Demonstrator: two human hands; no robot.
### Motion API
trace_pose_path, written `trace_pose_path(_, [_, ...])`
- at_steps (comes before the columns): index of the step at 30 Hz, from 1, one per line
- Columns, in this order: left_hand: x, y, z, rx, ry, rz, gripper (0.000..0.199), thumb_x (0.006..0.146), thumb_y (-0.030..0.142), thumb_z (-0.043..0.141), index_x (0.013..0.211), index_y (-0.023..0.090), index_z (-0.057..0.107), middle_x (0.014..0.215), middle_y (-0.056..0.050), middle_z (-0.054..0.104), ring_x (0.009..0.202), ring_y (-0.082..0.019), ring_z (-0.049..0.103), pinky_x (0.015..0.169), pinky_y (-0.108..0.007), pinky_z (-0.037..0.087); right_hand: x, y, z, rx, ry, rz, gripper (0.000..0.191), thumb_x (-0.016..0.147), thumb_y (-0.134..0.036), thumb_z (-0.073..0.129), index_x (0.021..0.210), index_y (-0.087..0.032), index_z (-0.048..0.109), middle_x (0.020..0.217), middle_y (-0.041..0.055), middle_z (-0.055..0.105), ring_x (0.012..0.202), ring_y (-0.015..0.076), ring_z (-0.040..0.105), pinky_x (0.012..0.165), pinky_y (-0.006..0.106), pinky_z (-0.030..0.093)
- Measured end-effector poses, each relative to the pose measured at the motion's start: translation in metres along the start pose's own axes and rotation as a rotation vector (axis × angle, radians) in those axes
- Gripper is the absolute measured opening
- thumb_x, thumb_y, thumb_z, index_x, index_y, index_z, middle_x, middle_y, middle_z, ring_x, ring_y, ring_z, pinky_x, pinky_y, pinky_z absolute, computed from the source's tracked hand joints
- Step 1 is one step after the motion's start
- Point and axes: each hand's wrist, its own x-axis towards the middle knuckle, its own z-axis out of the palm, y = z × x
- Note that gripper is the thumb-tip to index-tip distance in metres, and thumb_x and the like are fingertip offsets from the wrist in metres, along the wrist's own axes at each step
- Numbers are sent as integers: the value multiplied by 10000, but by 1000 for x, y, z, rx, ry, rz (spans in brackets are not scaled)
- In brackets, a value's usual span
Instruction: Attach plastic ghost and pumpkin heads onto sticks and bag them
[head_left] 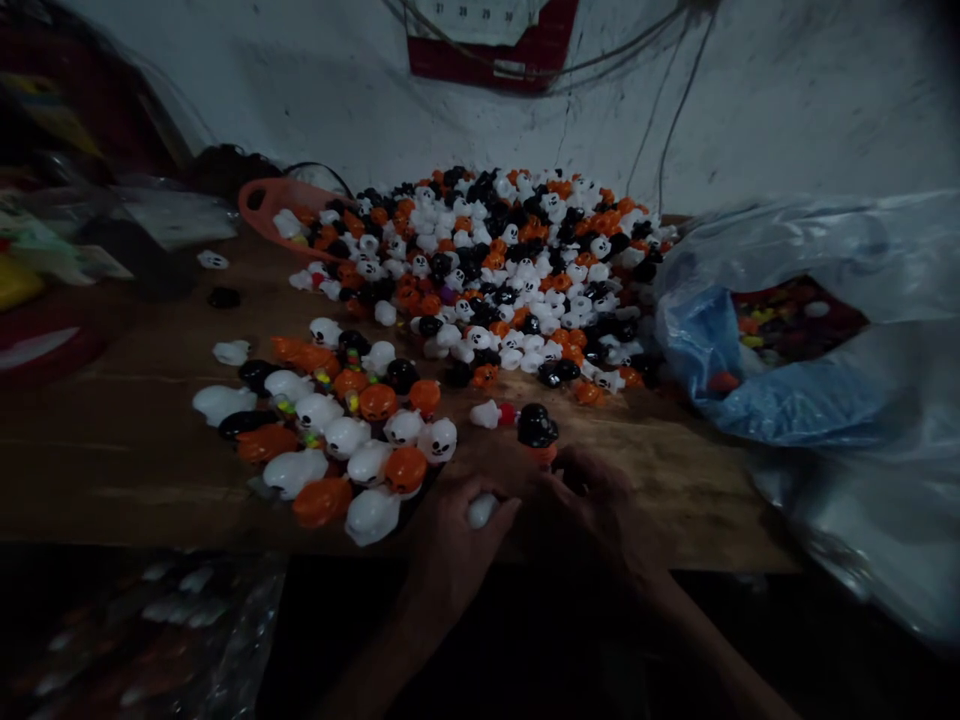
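1. Plastic wrapping [251, 640], below the table edge and nearer than the large heap [510, 270], covers many white and orange pieces, too dim to count.
2. Nearer than the heap, the left hand [461, 525] grips one white piece [482, 510] between thumb and fingers, which partly cover it. The right hand [600, 495] has curled fingers at one orange piece [541, 455]; whether they close on it, I cannot tell.
3. Just in front of the heap, one black piece [537, 425] sits against that orange piece. At its left lie one white ghost [485, 414] and one red bit [508, 414].
4. In front and left of the heap spreads a smaller cluster [347, 437]: about eleven white, seven orange and four black pieces, overlapping, with tiny yellow-green bits between. One loose white piece [232, 352] lies just beside it.
5. Right of the heap, one clear bag [862, 390] bulges over the wooden table [675, 500]; its folds leave a single opening onto small mixed-colour things, uncountable.
6. Left of the heap lie one white ghost-faced piece [213, 260] and one black lump [223, 297]. One orange basket [259, 212] meets its left edge, holding several pieces.
7. Behind the heap stand a pale wall [315, 90], one red-backed calendar [491, 50] and hanging cords [679, 110].
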Motion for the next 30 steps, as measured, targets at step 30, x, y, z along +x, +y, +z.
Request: trace_pose_path(30, [-54, -27, -32, -193, -94, -258, 344, 829, 499, 494, 869, 190, 641, 778, -24, 654, 624, -126, 544, 548, -194, 434, 58, -26, 73, 537, -255, -140, 232, 865, -297, 508, 959, -175, 682, 854, 6, 656, 767, 151, 585, 678, 238, 442])
